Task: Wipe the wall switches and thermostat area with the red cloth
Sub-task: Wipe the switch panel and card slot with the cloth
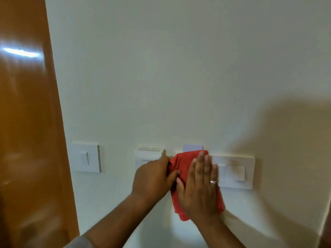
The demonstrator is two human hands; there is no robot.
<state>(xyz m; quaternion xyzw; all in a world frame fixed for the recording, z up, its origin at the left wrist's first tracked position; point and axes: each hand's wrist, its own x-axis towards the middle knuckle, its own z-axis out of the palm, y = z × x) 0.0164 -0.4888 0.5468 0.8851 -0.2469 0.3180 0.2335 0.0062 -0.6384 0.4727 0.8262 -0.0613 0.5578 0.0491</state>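
Broadly, I am looking at a pale matte wall [179, 68] with a glossy orange-brown wooden door [26, 122] far out to the left of both hands. The fittings run in one row at hand height. The widest is the multi-switch plate [234, 172], a flat white rectangle with several rockers, lying just beyond the fingertips of my right hand [198, 187]. Well out to the left of my left hand [154, 178] sits the single switch [86, 158], square, smooth white plastic. The thermostat [148, 154], white with a vented top edge, is partly hidden behind the left hand. A small pale card [192, 148] pokes up just above the cloth.

The red cloth [180, 165] is soft, crumpled fabric, pressed against the wall between the thermostat and the wide plate, its lower end hanging below my right palm. The right hand lies flat and spread on it, not closed, pushing it to the wall; a ring [213, 182] shows on one finger. The left grip is curled at the cloth's left edge, and appears to pinch a fold, though I cannot tell how firmly.

As I judge it, the wiping is somewhere in the middle. The cloth covers only the gap fitting now; whether either neighbour has been wiped I cannot say, and the single switch looks farthest from being reached.
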